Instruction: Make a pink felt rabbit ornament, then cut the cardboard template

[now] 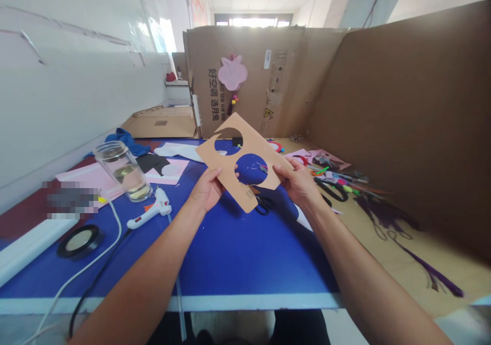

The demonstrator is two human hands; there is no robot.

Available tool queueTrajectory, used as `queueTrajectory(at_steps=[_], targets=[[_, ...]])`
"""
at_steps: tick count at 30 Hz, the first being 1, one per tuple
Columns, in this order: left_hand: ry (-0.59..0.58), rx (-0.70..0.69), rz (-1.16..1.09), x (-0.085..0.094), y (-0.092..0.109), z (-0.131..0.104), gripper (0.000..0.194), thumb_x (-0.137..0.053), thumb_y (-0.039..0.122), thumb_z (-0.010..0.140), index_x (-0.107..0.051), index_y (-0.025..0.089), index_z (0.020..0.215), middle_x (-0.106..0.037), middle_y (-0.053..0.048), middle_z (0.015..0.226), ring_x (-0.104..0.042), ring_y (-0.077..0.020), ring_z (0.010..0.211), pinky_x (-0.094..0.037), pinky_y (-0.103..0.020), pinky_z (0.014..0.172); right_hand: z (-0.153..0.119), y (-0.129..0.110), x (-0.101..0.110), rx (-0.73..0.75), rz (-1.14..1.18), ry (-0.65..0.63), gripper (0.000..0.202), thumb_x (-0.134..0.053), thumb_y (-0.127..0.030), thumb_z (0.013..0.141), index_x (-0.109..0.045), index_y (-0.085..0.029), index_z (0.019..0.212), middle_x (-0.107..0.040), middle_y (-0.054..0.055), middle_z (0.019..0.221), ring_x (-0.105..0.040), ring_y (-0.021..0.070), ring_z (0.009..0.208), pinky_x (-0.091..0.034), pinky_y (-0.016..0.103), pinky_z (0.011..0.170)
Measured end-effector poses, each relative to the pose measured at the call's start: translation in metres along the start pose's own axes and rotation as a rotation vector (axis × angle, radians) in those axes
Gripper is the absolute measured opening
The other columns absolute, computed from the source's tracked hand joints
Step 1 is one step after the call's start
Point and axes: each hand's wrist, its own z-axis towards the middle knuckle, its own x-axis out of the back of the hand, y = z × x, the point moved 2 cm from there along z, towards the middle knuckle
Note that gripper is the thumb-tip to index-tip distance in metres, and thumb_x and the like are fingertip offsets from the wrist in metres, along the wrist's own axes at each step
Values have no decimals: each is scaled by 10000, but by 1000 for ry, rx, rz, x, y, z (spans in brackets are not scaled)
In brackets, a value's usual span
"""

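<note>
A tan cardboard sheet (230, 168) with two large round cut-outs is held up above the blue table. My left hand (209, 189) pinches its lower left edge, thumb on the front. On the right side, my right hand (299, 181) grips the sheet between thumb and fingers. One cut-out is open at the sheet's upper left edge, the other at its lower edge. Black-handled scissors (264, 205) lie on the table behind the sheet, partly hidden by it.
Left on the blue table (245, 263) are a white glue gun (153, 209), a glass jar (128, 174), black tape (80, 240) and cables. Pens and purple tassels (429, 271) lie right. Cardboard panels (299, 79) stand behind, one bearing a pink ornament (232, 74).
</note>
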Motion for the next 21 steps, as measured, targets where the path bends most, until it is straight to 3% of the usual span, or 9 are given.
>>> queueTrajectory(at_steps=[4, 6, 12, 17, 21], targets=[[187, -30, -45, 8, -3, 9, 294, -833, 181, 828, -767, 149, 1113, -858, -102, 1034, -829, -246, 988, -670, -380, 982, -3, -2, -1, 14, -74, -8, 562, -1025, -383, 572, -754, -249, 1046, -789, 0, 946, -712, 204, 800, -594, 327, 720], [212, -42, -38, 9, -5, 11, 297, -844, 137, 801, -782, 148, 1092, -860, -96, 1029, -827, -236, 968, -675, -366, 972, -2, -2, -1, 26, -93, 4, 571, -1031, -394, 549, -745, -247, 1021, -783, -6, 920, -706, 200, 786, -581, 314, 695], [179, -19, 73, 5, -7, 6, 302, -884, 128, 764, -809, 122, 1057, -863, -127, 1008, -828, -274, 906, -710, -416, 865, 4, 1, 5, 39, 11, 112, 596, -1058, -373, 497, -721, -245, 971, -780, -24, 864, -709, 190, 752, -573, 294, 636], [78, 53, 209, 4, -10, 2, 243, -927, 197, 773, -816, 119, 974, -845, -121, 879, -768, -208, 672, -665, -298, 579, 10, 5, 11, 53, 82, 166, 508, -1020, -378, 590, -760, -242, 1004, -842, 38, 949, -779, 269, 868, -643, 376, 727], [32, 71, 216, 1, -10, 1, 238, -935, 199, 780, -826, 120, 977, -846, -123, 897, -754, -186, 655, -652, -269, 553, 11, 3, 13, 76, 86, 164, 468, -985, -376, 633, -775, -245, 1030, -856, 47, 988, -802, 295, 924, -673, 405, 768]])
